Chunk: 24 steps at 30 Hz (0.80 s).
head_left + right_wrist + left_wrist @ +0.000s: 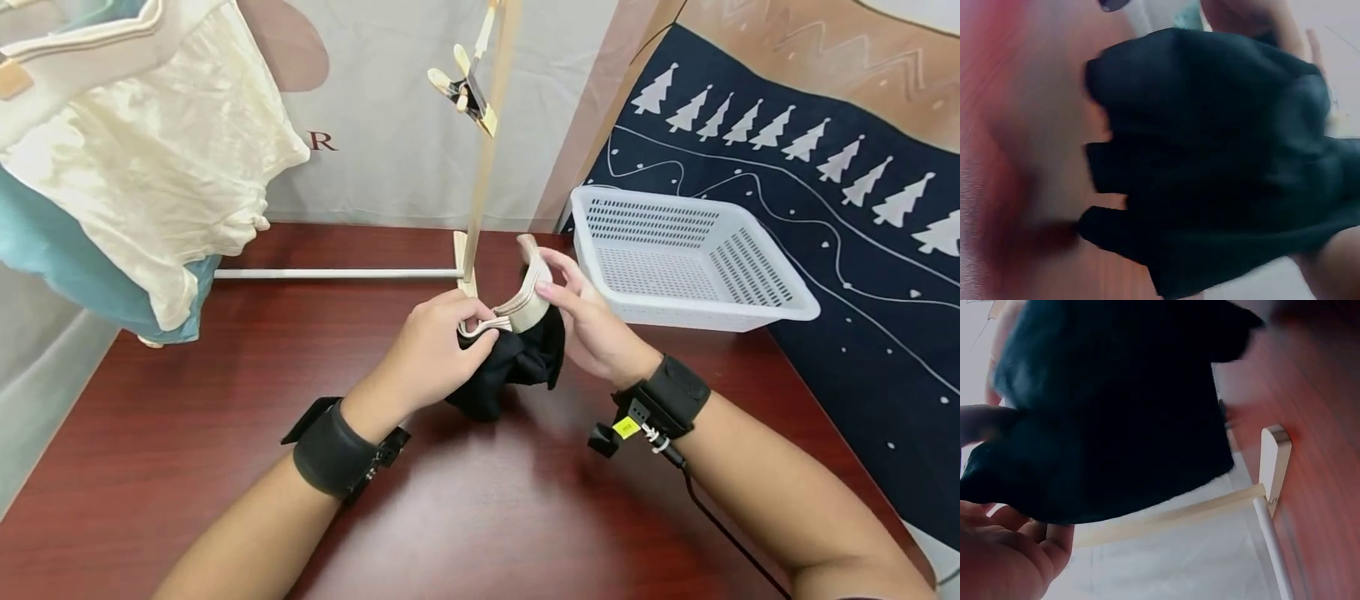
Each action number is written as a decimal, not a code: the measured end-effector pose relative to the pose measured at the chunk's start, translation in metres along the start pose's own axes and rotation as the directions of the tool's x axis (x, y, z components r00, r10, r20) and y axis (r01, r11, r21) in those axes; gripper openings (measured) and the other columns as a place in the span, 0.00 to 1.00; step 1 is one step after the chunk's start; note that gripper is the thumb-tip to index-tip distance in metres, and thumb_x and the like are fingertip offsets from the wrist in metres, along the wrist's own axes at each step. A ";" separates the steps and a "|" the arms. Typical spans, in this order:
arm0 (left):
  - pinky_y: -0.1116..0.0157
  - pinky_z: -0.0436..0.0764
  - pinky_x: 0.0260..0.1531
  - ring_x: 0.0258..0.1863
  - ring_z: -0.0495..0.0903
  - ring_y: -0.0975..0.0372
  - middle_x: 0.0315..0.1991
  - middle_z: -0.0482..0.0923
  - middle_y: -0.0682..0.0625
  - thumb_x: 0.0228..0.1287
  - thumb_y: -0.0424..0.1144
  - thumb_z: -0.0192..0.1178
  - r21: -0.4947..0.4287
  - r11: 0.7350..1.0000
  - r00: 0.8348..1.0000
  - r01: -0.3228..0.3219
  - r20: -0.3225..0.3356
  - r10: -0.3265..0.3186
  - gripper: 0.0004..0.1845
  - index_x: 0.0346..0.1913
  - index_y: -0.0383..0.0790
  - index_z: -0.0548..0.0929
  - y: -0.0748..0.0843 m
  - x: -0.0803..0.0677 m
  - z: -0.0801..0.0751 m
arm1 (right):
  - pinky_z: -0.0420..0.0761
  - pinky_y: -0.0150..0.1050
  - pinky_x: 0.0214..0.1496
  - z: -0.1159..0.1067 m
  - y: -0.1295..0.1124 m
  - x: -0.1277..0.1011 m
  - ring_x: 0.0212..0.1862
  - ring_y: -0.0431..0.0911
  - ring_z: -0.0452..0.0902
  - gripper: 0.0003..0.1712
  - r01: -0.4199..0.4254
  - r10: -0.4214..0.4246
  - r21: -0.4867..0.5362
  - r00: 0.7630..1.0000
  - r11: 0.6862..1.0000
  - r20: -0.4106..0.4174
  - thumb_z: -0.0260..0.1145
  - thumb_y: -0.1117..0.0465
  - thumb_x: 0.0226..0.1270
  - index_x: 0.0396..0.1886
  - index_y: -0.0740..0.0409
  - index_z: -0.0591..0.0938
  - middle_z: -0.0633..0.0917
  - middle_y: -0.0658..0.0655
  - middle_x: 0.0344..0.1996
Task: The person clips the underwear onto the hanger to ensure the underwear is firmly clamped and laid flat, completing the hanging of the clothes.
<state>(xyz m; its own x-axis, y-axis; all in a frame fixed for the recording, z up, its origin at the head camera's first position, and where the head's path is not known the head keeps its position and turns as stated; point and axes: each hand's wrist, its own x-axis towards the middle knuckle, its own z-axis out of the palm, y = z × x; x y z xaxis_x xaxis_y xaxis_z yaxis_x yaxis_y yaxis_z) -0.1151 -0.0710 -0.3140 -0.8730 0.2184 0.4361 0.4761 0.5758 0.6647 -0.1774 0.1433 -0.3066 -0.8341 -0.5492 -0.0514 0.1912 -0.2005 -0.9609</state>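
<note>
**Black garment [491,379] gathered at its cream band [531,310] above the bench [420,517]**

Across the reddish-brown bench, the step in hand was judged to be the arranging of the garment's band; for the next move, a steady pinch at both sides and a loosening of the bunched cloth seemed to be called for. Cream clothing [180,125] was hung at the left, and a white basket [697,312] was set toward the back right. Near the bench's back edge a wooden upright [483,192] was stood, with a white rod [337,273] run leftward from its foot.

The garment was held in front of that foot, between the two hands, its black cloth hung in loose folds below the band; whether the bench was touched by the lowest fold could not be told. By the left hand [438,346], the band's left part was pinched between thumb and fingers. By the right hand [600,329], the raised right part was gripped, with the thumb laid on the near face. Above them, a small clip [467,96] was seen at the upright, well apart from the garment.
</note>
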 end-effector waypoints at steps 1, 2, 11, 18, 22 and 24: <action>0.67 0.72 0.35 0.32 0.72 0.64 0.30 0.75 0.55 0.60 0.36 0.66 0.011 1.000 1.000 -0.006 -0.002 0.006 0.02 0.35 0.44 0.87 0.001 0.000 -0.001 | 0.74 0.30 0.59 -0.003 -0.002 0.000 0.58 0.38 0.72 0.25 -0.041 0.040 0.012 0.999 0.999 0.036 0.51 0.63 0.77 0.69 0.46 0.63 0.73 0.44 0.59; 0.66 0.72 0.35 0.33 0.72 0.64 0.30 0.75 0.55 0.60 0.36 0.66 0.021 1.000 1.000 -0.008 -0.003 0.008 0.02 0.34 0.44 0.87 0.001 0.000 -0.001 | 0.77 0.32 0.57 -0.005 -0.004 0.000 0.57 0.39 0.75 0.25 -0.075 0.074 0.011 0.995 0.997 0.071 0.52 0.64 0.77 0.70 0.47 0.64 0.75 0.45 0.58; 0.61 0.74 0.44 0.39 0.77 0.60 0.34 0.80 0.53 0.63 0.40 0.62 -0.001 0.988 0.988 0.154 0.010 -0.154 0.05 0.32 0.47 0.86 0.000 -0.003 -0.022 | 0.79 0.31 0.43 -0.025 -0.019 -0.012 0.41 0.39 0.78 0.06 -0.053 0.088 -0.433 0.994 0.900 0.060 0.67 0.61 0.69 0.42 0.57 0.79 0.85 0.49 0.37; 0.60 0.72 0.44 0.39 0.76 0.57 0.35 0.78 0.49 0.63 0.40 0.58 0.050 0.959 0.961 0.278 -0.002 -0.278 0.07 0.31 0.46 0.85 -0.004 -0.004 -0.055 | 0.62 0.39 0.27 -0.035 -0.042 -0.023 0.29 0.44 0.63 0.16 0.002 -0.108 -0.779 0.991 0.627 -0.085 0.72 0.45 0.63 0.34 0.51 0.85 0.73 0.50 0.26; 0.60 0.70 0.46 0.42 0.74 0.55 0.39 0.77 0.47 0.61 0.37 0.56 0.064 0.959 0.961 0.276 -0.024 -0.275 0.08 0.29 0.42 0.84 -0.007 0.003 -0.072 | 0.62 0.38 0.25 -0.037 -0.052 -0.029 0.29 0.43 0.65 0.17 -0.019 -0.158 -0.812 0.978 0.583 -0.137 0.72 0.41 0.61 0.33 0.49 0.87 0.77 0.50 0.27; 0.57 0.66 0.49 0.45 0.72 0.54 0.43 0.78 0.46 0.63 0.38 0.55 0.092 0.959 0.963 0.268 -0.037 -0.266 0.08 0.29 0.41 0.83 -0.006 0.007 -0.080 | 0.62 0.38 0.26 -0.037 -0.056 -0.030 0.30 0.43 0.65 0.17 -0.016 -0.181 -0.820 0.973 0.571 -0.144 0.72 0.41 0.61 0.34 0.50 0.87 0.77 0.50 0.27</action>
<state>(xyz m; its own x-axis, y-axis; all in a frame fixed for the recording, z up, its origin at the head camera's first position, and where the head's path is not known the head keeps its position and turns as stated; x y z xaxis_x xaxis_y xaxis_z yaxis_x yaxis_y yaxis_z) -0.1158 -0.1362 -0.2667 -0.9637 0.0279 0.2657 0.2124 0.6832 0.6987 -0.1821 0.2013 -0.2609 -0.9207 -0.3810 0.0844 -0.3023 0.5596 -0.7717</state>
